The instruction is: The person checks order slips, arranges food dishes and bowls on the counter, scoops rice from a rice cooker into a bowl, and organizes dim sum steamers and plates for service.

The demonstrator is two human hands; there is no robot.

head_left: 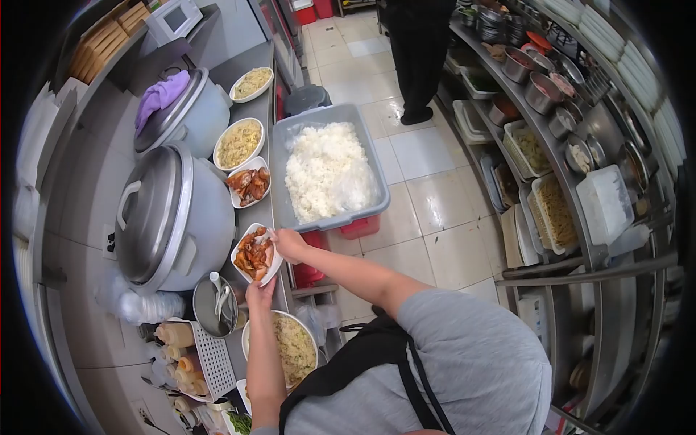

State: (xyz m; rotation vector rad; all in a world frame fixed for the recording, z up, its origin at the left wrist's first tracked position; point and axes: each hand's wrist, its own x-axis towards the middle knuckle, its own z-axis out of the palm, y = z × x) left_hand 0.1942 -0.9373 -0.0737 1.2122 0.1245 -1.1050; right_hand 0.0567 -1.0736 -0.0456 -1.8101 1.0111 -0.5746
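Note:
A white bowl (273,270) of glossy brown chopped chicken (254,251) is held at the counter's edge between both my hands. My left hand (262,293) grips its near end, fingers partly under it. My right hand (291,246) is closed on the rim at the right side. Just beyond it stands a similar dish of chicken pieces (250,185), followed by two bowls of fried rice (239,143) (252,83). Close below my left hand sits a large round bowl of fried rice (293,348), partly hidden by my forearm.
Two big lidded rice cookers (190,217) (210,109) line the left counter. A grey tub (377,174) of white rice stands right of the counter. A perforated white basket (215,362) holds sauce bottles. Another person in black (417,58) stands in the aisle beside shelves (536,138) of food containers.

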